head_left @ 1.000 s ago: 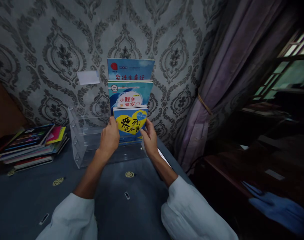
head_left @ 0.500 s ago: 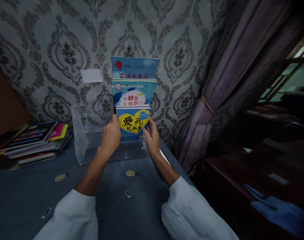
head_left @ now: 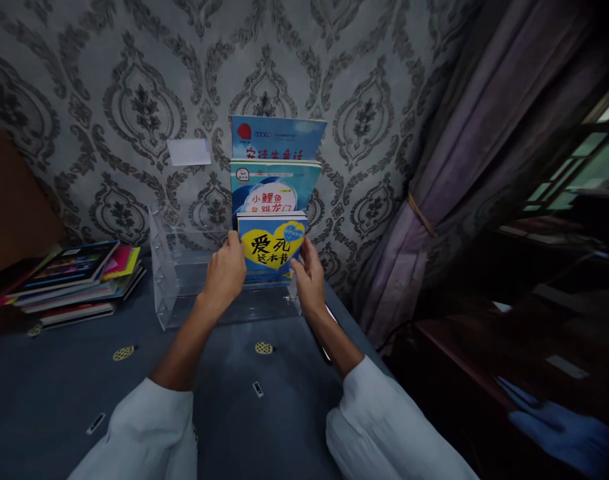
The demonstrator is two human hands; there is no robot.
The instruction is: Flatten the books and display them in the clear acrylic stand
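Observation:
A blue book with a yellow heart on its cover (head_left: 269,248) stands upright in the front tier of a clear acrylic rack (head_left: 184,300). My left hand (head_left: 225,265) is closed on its left edge. At the right edge, my right hand (head_left: 309,275) grips the same book, thumb towards the cover. Behind it rises a teal book (head_left: 277,180) with red lettering. Higher at the back stands another blue book (head_left: 279,133), its lower part hidden. The left side of the rack's tiers holds no books.
A pile of books (head_left: 79,277) lies to the left on the blue tablecloth (head_left: 224,427). Beside my right forearm is a phone-like object (head_left: 329,352), partly hidden. A tied curtain (head_left: 399,267) hangs on the right, and a blue glove (head_left: 559,427) lies on a dark surface.
The whole view has shifted slightly, so things appear a little further right. Both hands keep to the edges of the yellow-heart book; my right fingers have shifted a little at its side.

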